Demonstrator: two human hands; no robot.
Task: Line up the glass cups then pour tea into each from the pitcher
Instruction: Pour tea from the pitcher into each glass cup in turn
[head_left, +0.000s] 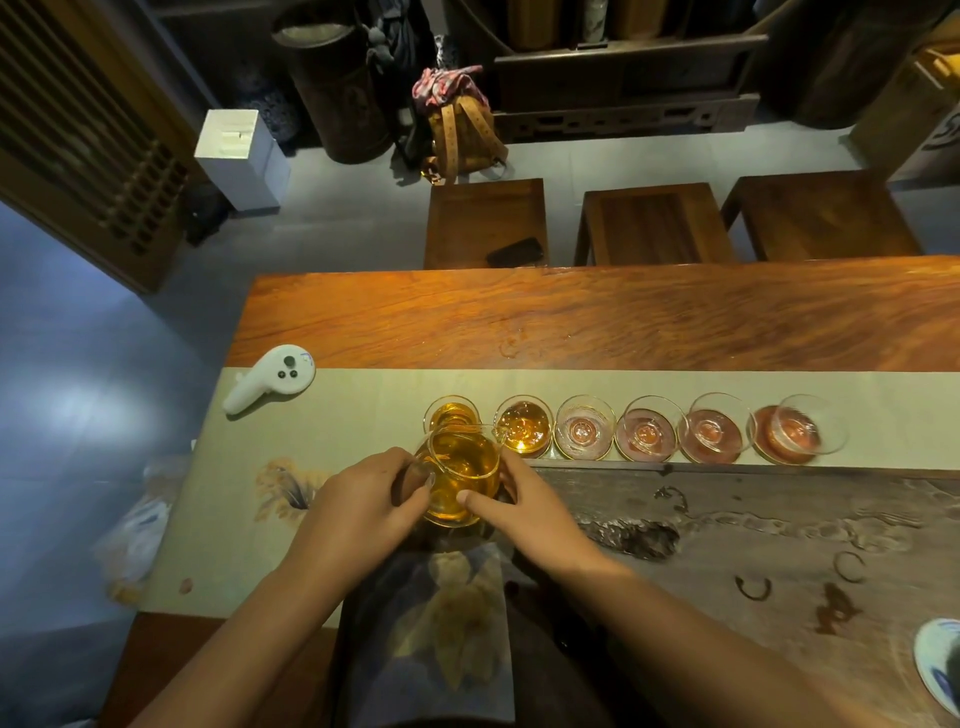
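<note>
Pitcher (460, 475): tea-filled, tilted, spout over second cup (523, 428) from the row's left end.
Left hand (363, 506): gripping pitcher handle.
Right hand (524, 501): steadying pitcher's side.
Cups: six in row on worktop (571, 317); first cup (451, 415) holds tea.

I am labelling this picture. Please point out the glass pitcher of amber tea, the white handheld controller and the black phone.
glass pitcher of amber tea (460, 470), head view, tea surface
white handheld controller (278, 375), head view, round head
black phone (514, 252), head view, screen
</note>
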